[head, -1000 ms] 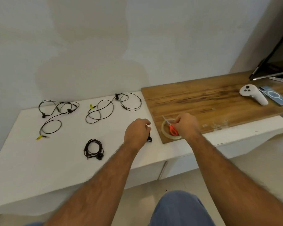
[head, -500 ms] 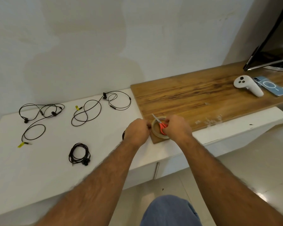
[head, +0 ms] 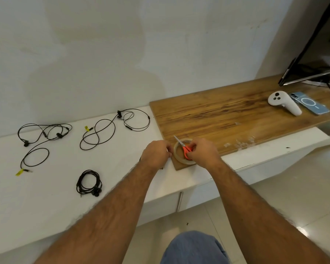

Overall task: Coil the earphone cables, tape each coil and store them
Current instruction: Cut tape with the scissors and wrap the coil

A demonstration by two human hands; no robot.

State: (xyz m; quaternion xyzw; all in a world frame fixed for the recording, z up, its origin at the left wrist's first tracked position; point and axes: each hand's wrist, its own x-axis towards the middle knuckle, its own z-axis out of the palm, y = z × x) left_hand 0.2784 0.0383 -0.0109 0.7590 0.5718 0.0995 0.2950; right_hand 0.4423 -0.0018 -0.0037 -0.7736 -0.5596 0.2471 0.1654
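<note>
A clear tape roll (head: 177, 156) lies on the near left corner of the wooden board (head: 227, 119). Red-handled scissors (head: 185, 148) rest across it. My right hand (head: 203, 153) grips the roll's right side, thumb beside the scissor handle. My left hand (head: 156, 153) is curled at the roll's left rim over a black earphone coil (head: 140, 159), mostly hidden beneath it. Another coiled earphone (head: 89, 182) lies on the white counter (head: 46, 202). Two uncoiled earphones (head: 42, 138) (head: 114, 126) are spread further back.
A white controller (head: 283, 101) and a blue phone (head: 309, 103) lie at the board's far right, below a dark monitor (head: 312, 60). Several small clear tape pieces (head: 242, 143) sit near the board's front edge. The wall runs behind the counter.
My left hand has moved right with the black coil until it meets the tape roll. My right hand has stayed on the roll and scissors. The camera view shifted right.
</note>
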